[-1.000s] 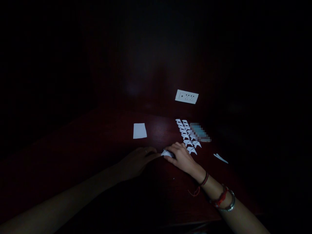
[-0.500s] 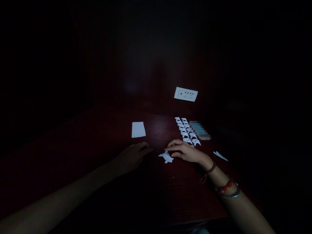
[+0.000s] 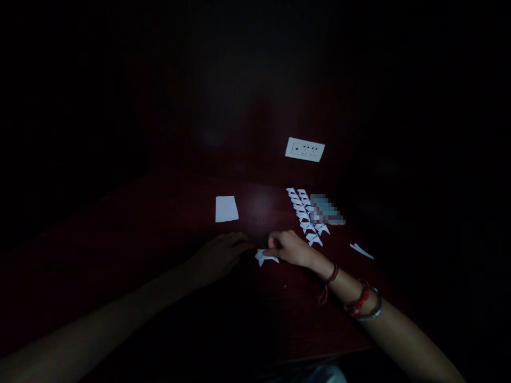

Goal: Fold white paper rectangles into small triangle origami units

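— Pinched in the right hand (image 3: 289, 248), is it, that folded paper piece (image 3: 264, 257)?

— Yes; its fingertips close on the right end of the piece, which lies on the dark red table (image 3: 171, 223) near the middle, between both hands.

— And the left hand (image 3: 217, 255)?

— Resting just left of the piece, fingers loosely curled, tips close to it. Too dim to tell whether they touch it, and it grips nothing that I can see.

— What lies around?

— Two rows of small folded white pieces (image 3: 306, 215) just beyond the right hand, a blurred bluish object (image 3: 327, 210) beside them, a blank white sheet (image 3: 226, 208) farther left, a white strip (image 3: 361, 250) far right, and a white socket plate (image 3: 305, 149) at the back.
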{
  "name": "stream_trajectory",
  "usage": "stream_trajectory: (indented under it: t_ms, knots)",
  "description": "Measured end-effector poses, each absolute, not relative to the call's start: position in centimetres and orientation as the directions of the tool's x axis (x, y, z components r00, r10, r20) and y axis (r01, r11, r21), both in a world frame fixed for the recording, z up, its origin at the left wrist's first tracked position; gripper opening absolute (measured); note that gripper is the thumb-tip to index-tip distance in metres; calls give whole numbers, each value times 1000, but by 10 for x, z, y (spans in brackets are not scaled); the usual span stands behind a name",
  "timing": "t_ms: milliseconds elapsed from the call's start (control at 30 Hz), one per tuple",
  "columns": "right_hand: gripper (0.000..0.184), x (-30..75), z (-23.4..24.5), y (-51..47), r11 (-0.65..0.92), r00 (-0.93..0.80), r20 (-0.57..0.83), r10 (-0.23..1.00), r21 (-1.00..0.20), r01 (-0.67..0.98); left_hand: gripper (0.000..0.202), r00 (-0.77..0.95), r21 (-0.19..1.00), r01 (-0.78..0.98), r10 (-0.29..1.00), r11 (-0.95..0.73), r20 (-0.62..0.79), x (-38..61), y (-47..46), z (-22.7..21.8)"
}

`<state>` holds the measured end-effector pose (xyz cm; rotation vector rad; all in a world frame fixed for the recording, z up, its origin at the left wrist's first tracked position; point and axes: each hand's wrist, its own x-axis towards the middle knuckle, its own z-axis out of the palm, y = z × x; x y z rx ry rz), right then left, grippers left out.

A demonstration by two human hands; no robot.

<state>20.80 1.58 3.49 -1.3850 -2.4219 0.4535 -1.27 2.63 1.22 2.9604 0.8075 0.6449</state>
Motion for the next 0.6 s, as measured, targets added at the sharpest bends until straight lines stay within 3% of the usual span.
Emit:
stream_trajectory:
  t_ms: [167,300,467,600]
  knots:
    - [6,201,32,4,506,-463,215,860,-483,714,18,748,132,493,496,-860,440,5,13,15]
    - [7,202,32,-2,570,-509,259,821,-438,696,15,737,161,505,521,-848,430,12,15,9]
    - [17,205,36,-9,686,-619,333,712,-138,715,15,731,215,493,535,-843,423,9,26,3]
    - [18,202,37,-8,700,-674,348,651,67,711,16,772,133,487,497,-863,396,7,28,5]
